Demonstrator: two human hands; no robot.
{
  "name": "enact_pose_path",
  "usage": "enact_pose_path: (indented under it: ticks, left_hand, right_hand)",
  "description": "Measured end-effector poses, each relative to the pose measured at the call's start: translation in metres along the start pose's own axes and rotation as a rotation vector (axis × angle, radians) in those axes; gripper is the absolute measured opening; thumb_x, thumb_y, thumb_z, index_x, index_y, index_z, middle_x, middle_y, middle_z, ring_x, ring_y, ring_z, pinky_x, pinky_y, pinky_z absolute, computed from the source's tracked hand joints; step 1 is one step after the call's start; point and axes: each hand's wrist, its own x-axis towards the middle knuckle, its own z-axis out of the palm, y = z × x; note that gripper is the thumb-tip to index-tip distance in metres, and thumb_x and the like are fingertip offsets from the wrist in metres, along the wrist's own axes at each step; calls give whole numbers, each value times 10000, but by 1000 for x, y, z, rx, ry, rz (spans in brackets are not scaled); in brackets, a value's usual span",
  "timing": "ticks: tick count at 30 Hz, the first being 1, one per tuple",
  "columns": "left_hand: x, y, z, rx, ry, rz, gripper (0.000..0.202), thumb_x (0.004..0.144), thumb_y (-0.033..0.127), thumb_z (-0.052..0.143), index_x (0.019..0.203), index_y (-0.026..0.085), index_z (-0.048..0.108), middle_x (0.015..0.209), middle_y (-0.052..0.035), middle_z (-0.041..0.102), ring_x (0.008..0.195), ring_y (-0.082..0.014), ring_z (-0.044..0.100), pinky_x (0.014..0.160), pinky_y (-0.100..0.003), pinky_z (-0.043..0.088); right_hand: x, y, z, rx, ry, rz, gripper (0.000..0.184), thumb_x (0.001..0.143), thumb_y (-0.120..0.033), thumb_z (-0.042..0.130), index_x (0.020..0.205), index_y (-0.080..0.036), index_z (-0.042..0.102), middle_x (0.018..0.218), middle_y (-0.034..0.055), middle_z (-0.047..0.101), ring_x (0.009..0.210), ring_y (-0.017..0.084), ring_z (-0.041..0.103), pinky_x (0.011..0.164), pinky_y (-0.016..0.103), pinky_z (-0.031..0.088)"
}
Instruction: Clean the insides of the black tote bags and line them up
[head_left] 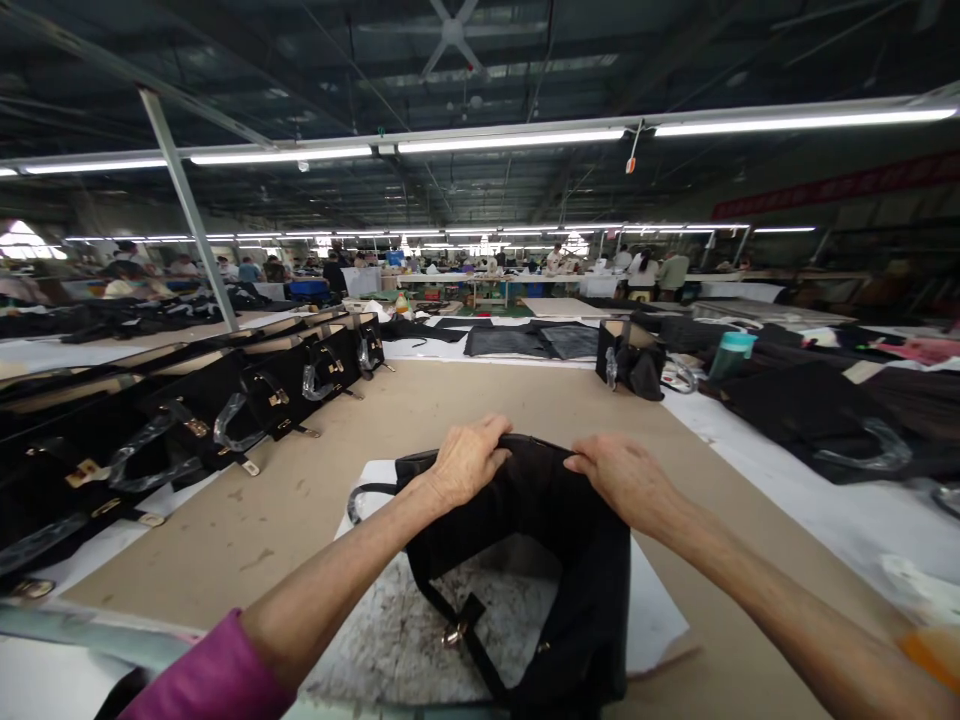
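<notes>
A black handbag point(600, 590) lies right in front of me, its far rim raised and its wide mouth facing me. My left hand point(469, 465) pinches that rim left of its middle, thumb inside. On the right part of the same edge, my right hand point(619, 478) grips with fingers and thumb closed. A strap with a gold-coloured clasp point(454, 634) hangs across the near side of the bag. A stained, pale, worn board point(375, 640) shows through the bag's opening and to its left. A black handle loop point(367, 490) sticks out at the left.
A row of black handbags point(255, 400) with plastic-wrapped handles stands along the left. Another black bag point(634, 360) stands at the back right, near a teal-lidded bottle point(731, 355). Black pieces point(817, 420) lie on the right. Brown sheeting point(300, 510) covers the table. People work far behind.
</notes>
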Motion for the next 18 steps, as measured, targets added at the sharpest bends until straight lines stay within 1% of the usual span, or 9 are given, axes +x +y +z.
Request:
enact_pose_path:
  ticks: [5,9,11,15,18]
  left_hand:
    - [-5,-16,-3,-76,12,57,233,741,270,530,955,217,454,962,7,545,805,-132,528,676,-222,383]
    - [-3,-18,-2,-113,10,99,177,755,254,514,928,231,481,971,29,549,848,-118,525,713,-206,377]
    - [0,-17,2,-95,25,78,154,763,255,503,915,236,483,950,37,561,836,-118,533,708,-209,376]
    - [3,-14,10,-31,95,-2,148,767,280,499,901,229,465,881,37,578,774,-129,541,650,-225,374]
    - [1,-12,13,22,121,12,116,780,262,481,888,222,465,894,29,574,782,-130,533,656,-226,373]
  right_hand:
    - [9,8,2,30,10,-47,291,806,-309,415,587,-167,544,555,11,538,561,126,499,507,215,259]
    - [12,9,3,50,5,-64,288,810,-302,415,587,-172,542,543,3,534,544,115,491,506,212,256]
    - [12,7,3,39,-2,-47,277,806,-296,427,592,-170,550,554,10,544,560,119,501,510,214,256]
    - [11,2,1,15,-4,-31,267,805,-285,438,593,-170,552,572,25,563,586,133,520,523,220,261]
    - [11,1,0,7,-12,-26,272,807,-284,434,585,-173,546,569,28,567,592,140,526,527,222,264]
